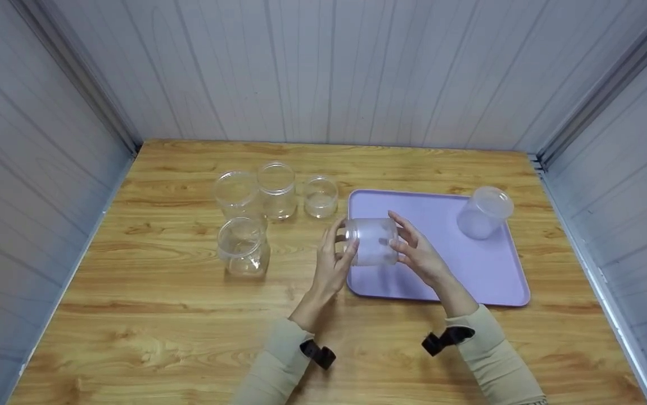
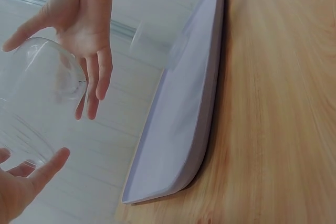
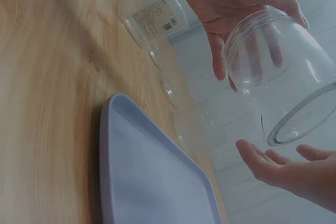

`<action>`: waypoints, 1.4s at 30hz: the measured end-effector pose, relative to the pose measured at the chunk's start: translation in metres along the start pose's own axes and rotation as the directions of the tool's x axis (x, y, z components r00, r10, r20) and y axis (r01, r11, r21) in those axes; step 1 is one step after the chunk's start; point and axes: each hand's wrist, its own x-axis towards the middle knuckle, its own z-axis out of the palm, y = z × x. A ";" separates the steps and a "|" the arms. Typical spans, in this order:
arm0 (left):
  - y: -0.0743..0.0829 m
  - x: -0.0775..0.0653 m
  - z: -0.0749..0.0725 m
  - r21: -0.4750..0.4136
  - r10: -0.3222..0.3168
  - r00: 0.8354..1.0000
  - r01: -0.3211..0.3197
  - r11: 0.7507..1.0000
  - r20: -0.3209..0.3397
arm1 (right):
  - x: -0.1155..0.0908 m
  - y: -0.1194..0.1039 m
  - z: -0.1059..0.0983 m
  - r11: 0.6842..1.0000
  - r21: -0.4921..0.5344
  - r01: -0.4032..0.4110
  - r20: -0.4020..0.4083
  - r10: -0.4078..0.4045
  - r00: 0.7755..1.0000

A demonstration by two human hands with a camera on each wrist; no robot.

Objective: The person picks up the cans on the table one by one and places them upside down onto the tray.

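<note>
A clear, cylindrical, plastic-looking jar [image 1: 374, 242] lies sideways in the air over the 9 o'clock end of a lavender rectangular tray [image 1: 486, 270], its long axis running from threaded mouth at 9 o'clock to base at 3. The left hand [image 1: 331, 264] is nearer the mouth, fingers and thumb curled round that end; the right hand [image 1: 421, 256] is nearer the base, its fingers spread and fairly straight beside it. A translucent cylindrical container [image 1: 483, 216] sits at the tray's 2 o'clock corner. Four clear round containers [image 1: 277, 191] stand between 9 and 11 o'clock from the jar.
</note>
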 end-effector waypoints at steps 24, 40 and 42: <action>-0.002 0.001 0.002 -0.161 -0.094 0.995 0.100 0.982 0.044 | -0.003 0.005 0.003 1.000 -0.026 0.017 -0.030 -0.017 0.999; 0.002 0.003 -0.006 -0.066 -0.030 0.998 0.033 0.997 0.048 | -0.006 0.001 0.002 0.989 -0.142 0.051 -0.022 -0.055 0.998; 0.004 0.002 -0.007 -0.044 -0.025 0.999 0.026 0.999 0.036 | -0.007 0.000 0.001 0.986 -0.159 0.055 -0.024 -0.060 0.998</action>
